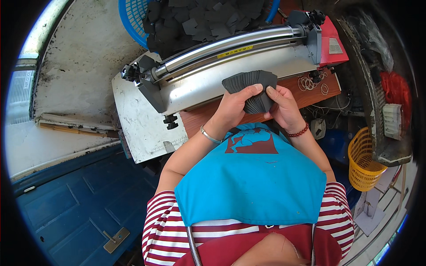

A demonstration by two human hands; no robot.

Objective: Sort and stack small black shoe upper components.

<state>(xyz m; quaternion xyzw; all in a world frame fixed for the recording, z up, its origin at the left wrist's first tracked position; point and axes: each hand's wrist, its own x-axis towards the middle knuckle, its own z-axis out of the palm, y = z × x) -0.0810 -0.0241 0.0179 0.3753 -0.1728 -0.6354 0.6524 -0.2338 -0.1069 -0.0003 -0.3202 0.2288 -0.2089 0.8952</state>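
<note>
A fanned stack of thin dark grey pieces (248, 80) is held up between both hands, above the front edge of the bench. My left hand (236, 103) is closed round its left side, thumb lying across the top piece. On the right side my right hand (284, 103) pinches the stack, its thumb pressed near the upper corner. The fingers beneath the stack are mostly hidden. Just beyond the hands stands a roller machine (230, 46) with a long shiny metal cylinder and a red end housing.
Behind the machine, a blue basket (128, 22) holds a heap of similar dark pieces (191, 26). Several rubber bands (306, 83) lie on the brown wooden board (288, 91) at right. A yellow basket (361, 173) stands lower right, a blue door (66, 208) lower left.
</note>
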